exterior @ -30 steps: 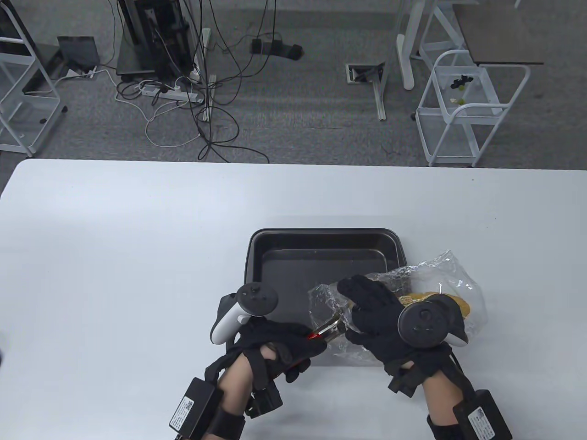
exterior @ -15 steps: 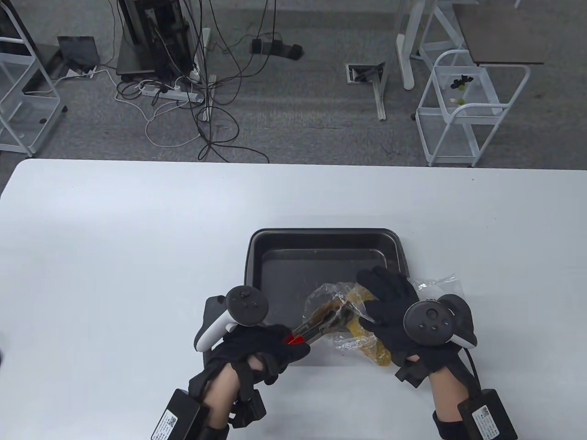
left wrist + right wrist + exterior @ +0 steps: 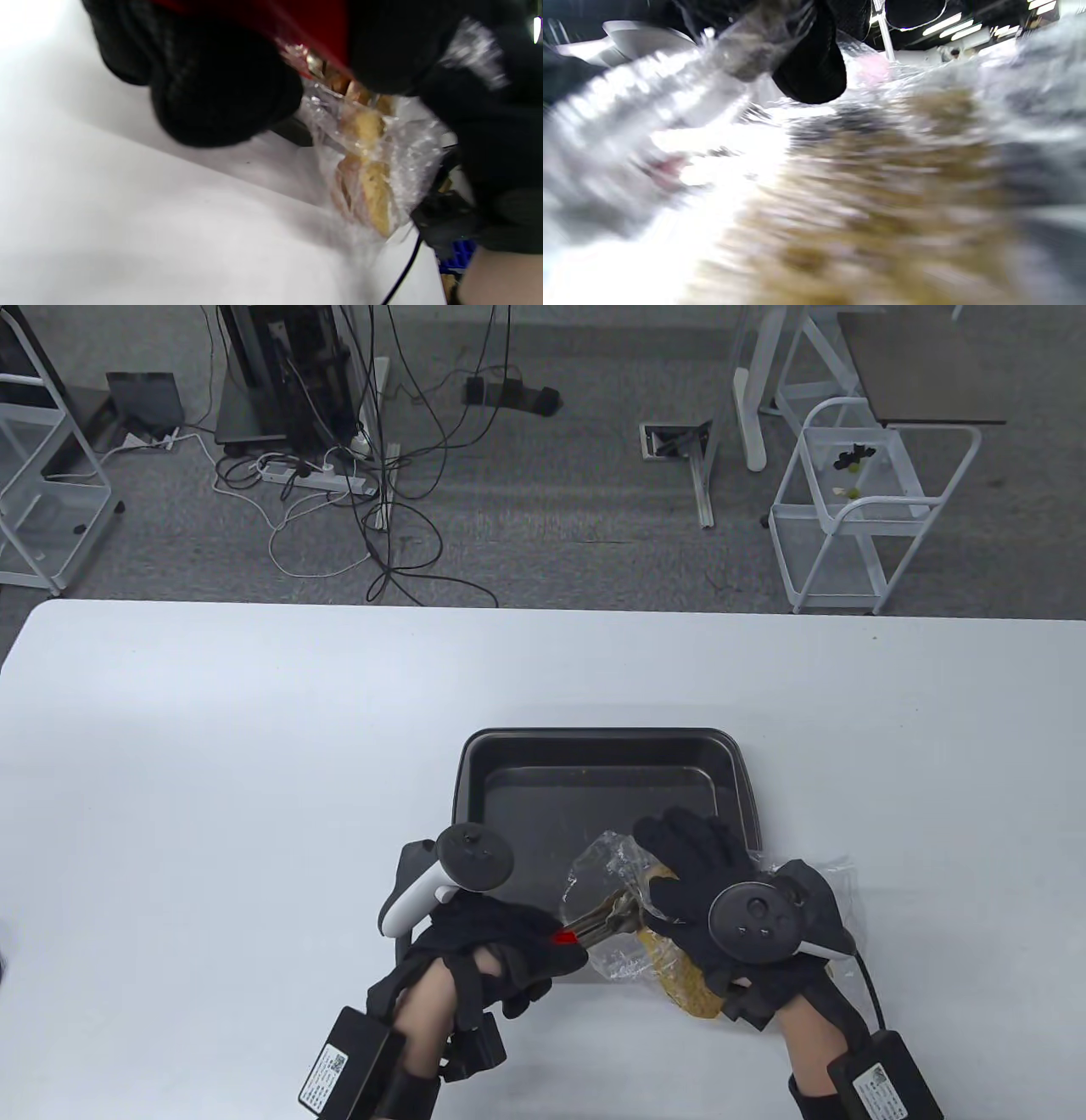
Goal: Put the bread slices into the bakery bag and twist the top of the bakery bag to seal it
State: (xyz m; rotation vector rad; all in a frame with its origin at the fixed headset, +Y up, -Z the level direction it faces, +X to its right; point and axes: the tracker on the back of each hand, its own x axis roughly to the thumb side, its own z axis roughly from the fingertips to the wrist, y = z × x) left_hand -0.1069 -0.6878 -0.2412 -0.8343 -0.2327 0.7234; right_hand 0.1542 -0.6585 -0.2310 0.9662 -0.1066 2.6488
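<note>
A clear plastic bakery bag [image 3: 607, 882] with golden bread slices [image 3: 679, 980] inside hangs over the near right corner of the black tray [image 3: 526, 755]. My right hand [image 3: 691, 869] grips the bag near its mouth from above. My left hand [image 3: 526, 954] holds red-handled metal tongs [image 3: 598, 923] whose tips reach into the bag's opening. In the left wrist view the bag [image 3: 382, 169] with its bread [image 3: 373, 190] hangs beside the dark glove. The right wrist view is blurred, with crinkled bag plastic [image 3: 649, 106] and brown bread [image 3: 874, 203] close up.
The black baking tray lies on the white table [image 3: 212, 772] just beyond my hands. The table's far edge borders a grey floor with cables, a power strip [image 3: 314, 479] and a white wire cart [image 3: 857, 509].
My right hand has shifted left and turned with the bag, so the bread now hangs lower toward the table's near edge. The left hand has moved slightly right with the tongs.
</note>
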